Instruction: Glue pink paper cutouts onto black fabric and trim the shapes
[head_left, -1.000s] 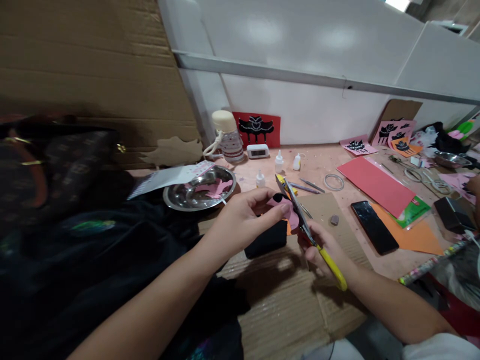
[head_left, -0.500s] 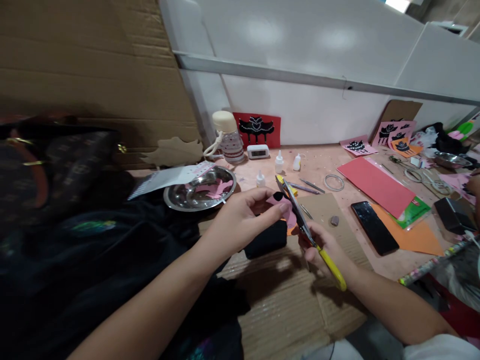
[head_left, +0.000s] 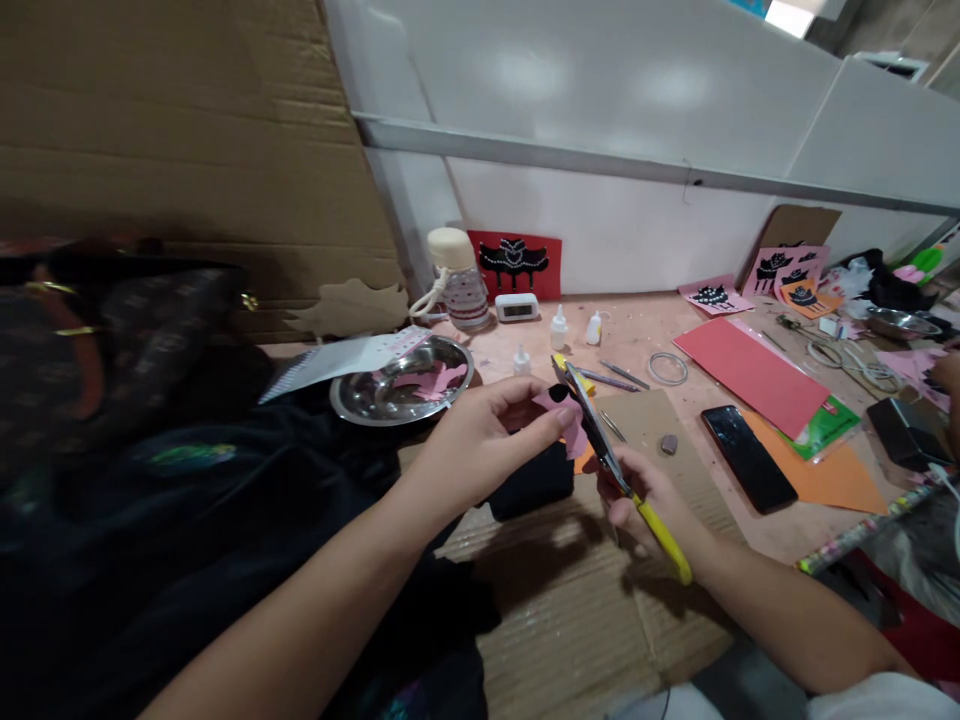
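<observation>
My left hand [head_left: 501, 428] pinches a small piece of pink paper [head_left: 573, 437] with a black patch on it, between thumb and fingers. Closed round the handles of yellow-handled scissors [head_left: 664, 538] is my right hand [head_left: 637, 500]. The blades point up and away, slightly parted, right at the edge of the pink paper. Part of the paper is hidden behind my left thumb and the blades. Below the hands lies a cardboard sheet [head_left: 570, 620], with a dark flat item [head_left: 534, 488] partly under my left wrist.
A steel bowl [head_left: 352, 400] with pink scraps stands left. Behind are a bottle [head_left: 459, 285], a small digital clock [head_left: 517, 307] and small glue bottles [head_left: 559, 328]. A phone [head_left: 748, 458] and red paper [head_left: 754, 375] lie right. Another person's hand [head_left: 946, 378] shows at the right edge.
Hardly anything differs. The pink paper has shifted slightly against the scissor blades, and less of its lower part shows. Both hands keep nearly the same place.
</observation>
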